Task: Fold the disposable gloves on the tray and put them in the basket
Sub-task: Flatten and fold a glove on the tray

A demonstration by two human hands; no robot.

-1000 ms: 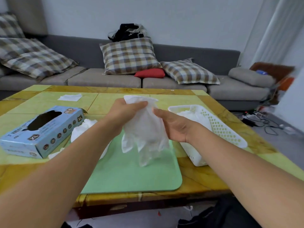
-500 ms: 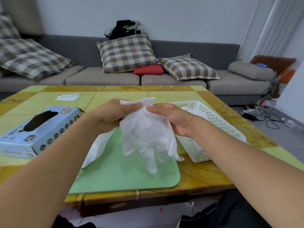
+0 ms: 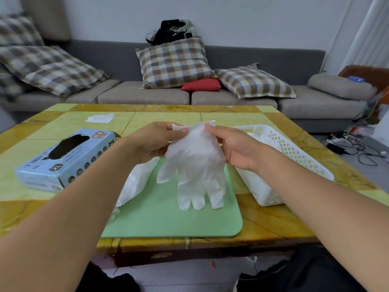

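- White glove [image 3: 195,163] held up by its cuff, fingers hanging down over green tray [image 3: 168,218].
- Left hand [image 3: 154,142] & right hand [image 3: 235,146] each pinch a cuff corner, thumbs on top.
- More gloves [image 3: 136,182] piled on tray's left edge.
- White basket [image 3: 290,163] just right of tray, w/ gloves inside.
- Blue glove box [image 3: 65,159] left on tabletop [image 3: 273,224].

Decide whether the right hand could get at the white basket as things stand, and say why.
Probably yes. The white basket sits open-topped just beside the right hand with nothing between them. But that hand and the left hand pinch the glove cuff, so it would carry or release it first.
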